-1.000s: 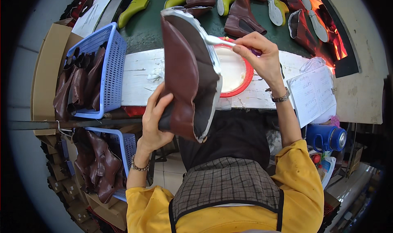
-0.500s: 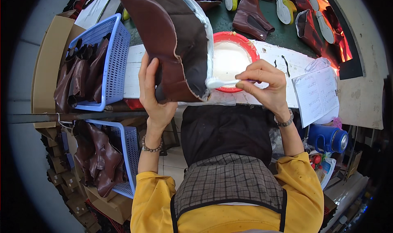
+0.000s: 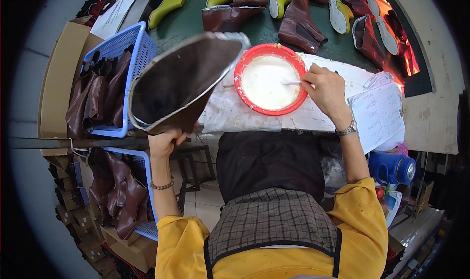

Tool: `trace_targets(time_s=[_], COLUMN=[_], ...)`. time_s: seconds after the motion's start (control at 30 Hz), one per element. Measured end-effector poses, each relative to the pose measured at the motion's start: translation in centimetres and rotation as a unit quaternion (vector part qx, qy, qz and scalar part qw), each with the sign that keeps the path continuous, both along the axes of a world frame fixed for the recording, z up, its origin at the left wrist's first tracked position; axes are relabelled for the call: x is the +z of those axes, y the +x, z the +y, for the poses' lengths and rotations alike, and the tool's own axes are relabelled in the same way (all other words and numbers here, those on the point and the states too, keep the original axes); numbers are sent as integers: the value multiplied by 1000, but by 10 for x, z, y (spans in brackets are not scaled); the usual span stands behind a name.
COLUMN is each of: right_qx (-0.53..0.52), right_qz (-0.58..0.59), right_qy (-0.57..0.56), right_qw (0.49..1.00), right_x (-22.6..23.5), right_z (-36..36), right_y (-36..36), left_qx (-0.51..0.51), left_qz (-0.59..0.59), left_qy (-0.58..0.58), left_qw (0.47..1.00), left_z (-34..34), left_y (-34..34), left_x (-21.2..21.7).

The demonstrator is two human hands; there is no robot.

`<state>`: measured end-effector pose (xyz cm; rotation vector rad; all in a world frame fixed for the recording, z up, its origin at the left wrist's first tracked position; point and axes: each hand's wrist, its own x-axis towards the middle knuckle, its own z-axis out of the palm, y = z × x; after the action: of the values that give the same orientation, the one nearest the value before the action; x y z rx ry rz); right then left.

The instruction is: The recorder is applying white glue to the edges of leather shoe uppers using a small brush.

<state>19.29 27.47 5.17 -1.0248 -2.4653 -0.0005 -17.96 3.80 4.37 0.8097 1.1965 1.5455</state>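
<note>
My left hand (image 3: 165, 144) is closed on the underside of a dark brown leather boot upper (image 3: 178, 100), held up left of the bowl. Its wide opening faces me, showing the dark lining, and white paste coats the edge at the far right end. The upper is blurred by motion. Between the fingers and thumb of my right hand (image 3: 325, 90) is a small white brush (image 3: 290, 82), its tip in the white paste (image 3: 264, 80). That paste fills a red bowl (image 3: 238, 83) on the white board.
Brown boot pieces fill two blue baskets (image 3: 128, 66) (image 3: 151, 181) at the left. Brown boot uppers (image 3: 298, 24) and yellow-green boot forms (image 3: 166, 9) lie on the green table (image 3: 188, 22). A written sheet (image 3: 377, 115) and a blue flask (image 3: 391, 167) are at the right.
My left hand has lowered the boot upper leftward and turned its opening toward me. The brush in my right hand has left the upper's edge and dipped into the bowl.
</note>
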Motion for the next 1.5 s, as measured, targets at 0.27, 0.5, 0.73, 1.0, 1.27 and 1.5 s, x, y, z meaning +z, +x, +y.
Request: trace_targets(time_s=[0.27, 0.5, 0.73, 1.0, 1.27, 1.5], right_qx=[130, 248, 192, 73, 126, 199], right_qz=[312, 276, 267, 122, 238, 249], right_qy=[-244, -152, -209, -119, -167, -124], right_qw=[909, 916, 921, 983, 948, 940], right_x=[30, 40, 26, 8, 41, 42], right_z=[-1, -2, -14, 9, 1, -2], right_y=[-19, -42, -13, 14, -8, -17], left_qx=[-66, -249, -190, -142, -220, -181], left_qz=[-209, -433, -352, -267, -298, -373], left_qy=[0, 215, 202, 181, 156, 140], left_qw=[976, 840, 894, 936, 916, 899], left_z=[-23, -28, -31, -24, -9, 2], left_y=[1, -11, -21, -26, -4, 26], left_x=[-16, -74, -75, -78, -58, -28])
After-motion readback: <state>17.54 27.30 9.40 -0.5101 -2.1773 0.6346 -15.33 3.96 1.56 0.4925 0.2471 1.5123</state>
